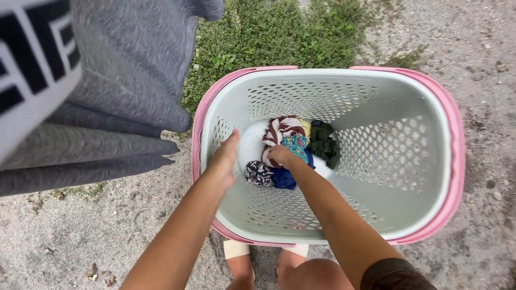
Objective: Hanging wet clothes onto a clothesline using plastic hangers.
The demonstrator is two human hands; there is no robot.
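Fingers apparently gripping crumpled cloth in perforated basket.

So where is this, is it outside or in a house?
Outside, probably a yard where washing is hung. There is sandy ground, a patch of grass, a laundry basket and grey cloth hanging nearby.

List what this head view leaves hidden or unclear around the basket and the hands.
- Right hand: its fingers are buried in the clothes pile, so the grip cannot be told.
- Basket floor under the pile: covered by the clothes.
- Laundry basket outer near wall: hidden by both forearms.
- Grey hanging cloth: cut off by the top and left edges.
- Left hand: seen from behind, palm side hidden.
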